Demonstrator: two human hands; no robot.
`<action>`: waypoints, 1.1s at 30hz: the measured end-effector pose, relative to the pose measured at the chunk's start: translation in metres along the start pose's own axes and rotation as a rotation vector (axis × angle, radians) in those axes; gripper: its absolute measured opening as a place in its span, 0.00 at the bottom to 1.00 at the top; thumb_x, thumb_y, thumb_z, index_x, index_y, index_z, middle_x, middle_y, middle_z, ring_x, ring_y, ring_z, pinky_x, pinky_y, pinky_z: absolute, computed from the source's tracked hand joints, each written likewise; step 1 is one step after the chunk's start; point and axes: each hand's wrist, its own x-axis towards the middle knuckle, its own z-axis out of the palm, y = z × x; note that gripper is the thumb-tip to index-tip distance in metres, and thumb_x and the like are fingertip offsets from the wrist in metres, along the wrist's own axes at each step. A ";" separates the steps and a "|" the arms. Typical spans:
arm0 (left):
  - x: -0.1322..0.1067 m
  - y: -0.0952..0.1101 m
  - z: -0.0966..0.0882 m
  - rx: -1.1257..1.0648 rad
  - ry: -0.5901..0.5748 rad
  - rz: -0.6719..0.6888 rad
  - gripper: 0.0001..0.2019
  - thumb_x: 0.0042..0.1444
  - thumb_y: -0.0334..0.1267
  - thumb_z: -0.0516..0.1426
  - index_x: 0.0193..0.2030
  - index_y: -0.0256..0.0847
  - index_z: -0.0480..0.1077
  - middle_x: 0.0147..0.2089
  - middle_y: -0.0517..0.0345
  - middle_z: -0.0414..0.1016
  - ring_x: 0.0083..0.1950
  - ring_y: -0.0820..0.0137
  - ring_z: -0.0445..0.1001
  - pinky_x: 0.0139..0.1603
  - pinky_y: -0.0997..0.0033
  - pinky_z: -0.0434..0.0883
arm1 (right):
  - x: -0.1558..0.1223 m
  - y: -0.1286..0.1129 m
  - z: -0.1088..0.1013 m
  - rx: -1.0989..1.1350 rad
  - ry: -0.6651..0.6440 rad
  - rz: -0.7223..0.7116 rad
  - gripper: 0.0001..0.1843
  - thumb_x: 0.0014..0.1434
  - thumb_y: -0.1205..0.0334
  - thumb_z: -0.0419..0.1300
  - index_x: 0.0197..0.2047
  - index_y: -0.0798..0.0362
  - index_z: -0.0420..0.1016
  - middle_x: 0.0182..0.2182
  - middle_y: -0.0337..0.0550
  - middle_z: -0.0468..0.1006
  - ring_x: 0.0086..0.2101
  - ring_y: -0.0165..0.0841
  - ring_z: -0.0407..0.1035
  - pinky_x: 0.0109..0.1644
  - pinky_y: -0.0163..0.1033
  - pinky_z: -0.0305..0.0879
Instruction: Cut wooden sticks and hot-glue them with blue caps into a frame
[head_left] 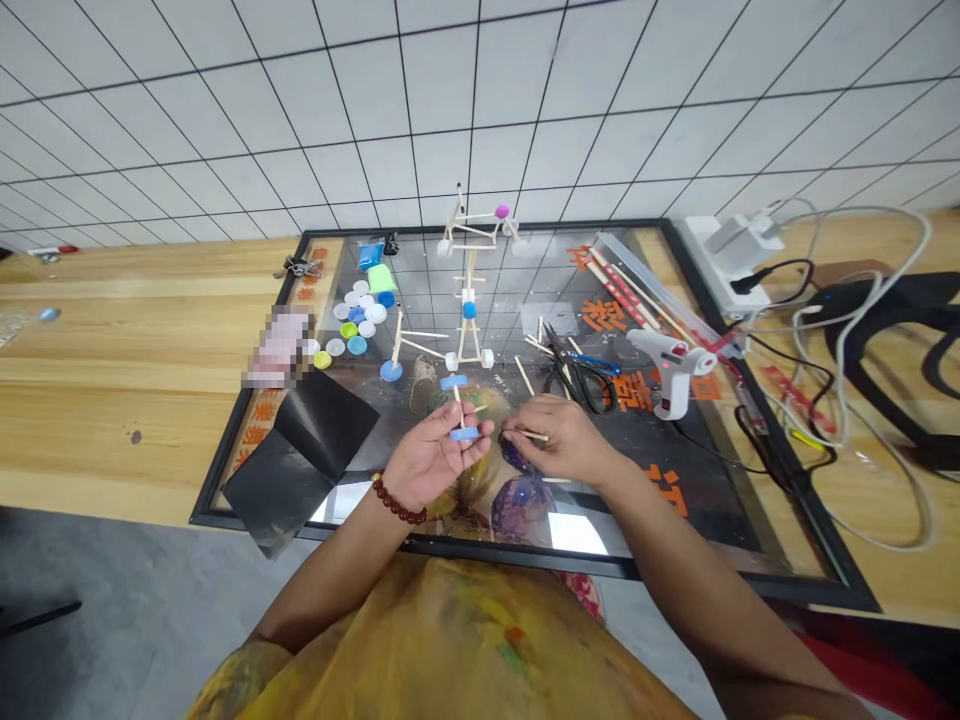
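Note:
My left hand [431,455] is closed round a small piece made of two blue bottle caps [463,433] joined by a short wooden stick, held upright above the glass-topped frame [247,420]. A red bead bracelet sits on that wrist. My right hand [559,440] pinches a thin wooden stick [534,436] that points toward the left hand. The two hands are a few centimetres apart. Beyond them stand stick-and-cap models [469,335].
A white glue gun [671,370] rests on its stand at right, with black scissors [574,375] beside it. Loose bottle caps [360,315] lie at back left, black paper [307,450] at front left. Long sticks [637,290], a power strip [727,265] and cables [862,330] occupy the right.

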 end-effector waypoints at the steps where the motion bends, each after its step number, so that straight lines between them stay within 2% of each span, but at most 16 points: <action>1: 0.002 0.000 0.002 -0.049 0.035 -0.018 0.03 0.56 0.34 0.62 0.35 0.36 0.74 0.31 0.58 0.73 0.38 0.71 0.77 0.40 0.71 0.74 | 0.001 -0.002 0.001 -0.024 -0.024 -0.018 0.07 0.61 0.60 0.57 0.35 0.52 0.75 0.24 0.39 0.75 0.26 0.30 0.67 0.35 0.37 0.59; 3: 0.007 -0.001 0.004 -0.114 0.098 -0.043 0.03 0.58 0.34 0.60 0.36 0.37 0.74 0.29 0.60 0.72 0.34 0.74 0.75 0.34 0.75 0.73 | 0.003 -0.006 0.000 -0.019 -0.039 -0.015 0.12 0.58 0.53 0.61 0.39 0.53 0.74 0.24 0.39 0.74 0.27 0.31 0.67 0.35 0.38 0.59; 6: 0.012 -0.004 0.007 -0.152 0.148 -0.057 0.03 0.59 0.34 0.60 0.36 0.38 0.73 0.31 0.60 0.73 0.31 0.76 0.73 0.31 0.76 0.71 | 0.005 -0.012 -0.003 0.068 0.056 0.027 0.24 0.54 0.45 0.64 0.48 0.52 0.72 0.27 0.39 0.74 0.30 0.33 0.69 0.38 0.39 0.62; 11: 0.017 -0.009 0.013 -0.203 0.208 0.009 0.01 0.57 0.32 0.61 0.34 0.39 0.73 0.32 0.60 0.74 0.32 0.76 0.73 0.34 0.74 0.72 | 0.006 -0.018 -0.001 0.078 0.238 0.051 0.25 0.54 0.50 0.66 0.52 0.50 0.71 0.28 0.39 0.75 0.31 0.34 0.70 0.40 0.41 0.64; 15: 0.020 -0.014 0.021 -0.231 0.272 0.014 0.02 0.55 0.31 0.62 0.34 0.39 0.73 0.30 0.62 0.72 0.29 0.77 0.71 0.30 0.76 0.69 | 0.007 -0.022 0.004 0.043 0.314 0.082 0.26 0.53 0.50 0.67 0.54 0.48 0.72 0.33 0.43 0.78 0.34 0.37 0.71 0.42 0.44 0.67; 18: 0.022 -0.020 0.026 -0.272 0.228 -0.039 0.02 0.56 0.31 0.62 0.34 0.37 0.72 0.29 0.62 0.72 0.28 0.78 0.70 0.29 0.76 0.68 | 0.008 -0.024 0.004 0.080 0.355 0.071 0.18 0.56 0.57 0.65 0.51 0.47 0.76 0.36 0.45 0.79 0.36 0.36 0.72 0.42 0.44 0.68; 20: 0.022 -0.024 0.028 -0.295 0.208 -0.084 0.02 0.57 0.30 0.61 0.34 0.36 0.72 0.29 0.61 0.73 0.28 0.78 0.71 0.30 0.76 0.69 | 0.009 -0.026 0.003 0.157 0.396 0.076 0.13 0.58 0.61 0.63 0.47 0.47 0.78 0.35 0.44 0.80 0.35 0.34 0.72 0.40 0.42 0.69; 22: 0.023 -0.026 0.029 -0.302 0.206 -0.112 0.02 0.57 0.30 0.61 0.34 0.36 0.71 0.29 0.61 0.73 0.28 0.78 0.71 0.31 0.75 0.70 | 0.008 -0.026 0.002 0.245 0.443 0.126 0.09 0.58 0.63 0.63 0.43 0.47 0.80 0.33 0.43 0.80 0.32 0.32 0.72 0.37 0.40 0.69; 25: 0.023 -0.027 0.032 -0.295 0.195 -0.109 0.02 0.57 0.30 0.61 0.34 0.36 0.71 0.27 0.61 0.71 0.26 0.78 0.69 0.29 0.76 0.69 | 0.006 -0.023 -0.001 0.331 0.502 0.263 0.04 0.58 0.60 0.63 0.35 0.48 0.80 0.29 0.41 0.79 0.31 0.32 0.72 0.36 0.40 0.69; 29: 0.023 -0.026 0.032 -0.293 0.194 -0.083 0.04 0.56 0.29 0.61 0.33 0.36 0.70 0.25 0.63 0.69 0.25 0.78 0.68 0.29 0.76 0.69 | 0.004 -0.020 -0.004 0.360 0.581 0.414 0.09 0.60 0.56 0.60 0.31 0.50 0.74 0.28 0.40 0.75 0.30 0.31 0.69 0.37 0.39 0.67; 33: 0.026 -0.028 0.029 -0.301 0.218 -0.033 0.04 0.55 0.30 0.63 0.35 0.37 0.71 0.28 0.62 0.73 0.27 0.78 0.71 0.31 0.75 0.71 | 0.008 -0.021 -0.005 0.366 0.514 0.401 0.09 0.58 0.55 0.63 0.31 0.51 0.74 0.28 0.39 0.75 0.29 0.30 0.67 0.35 0.37 0.66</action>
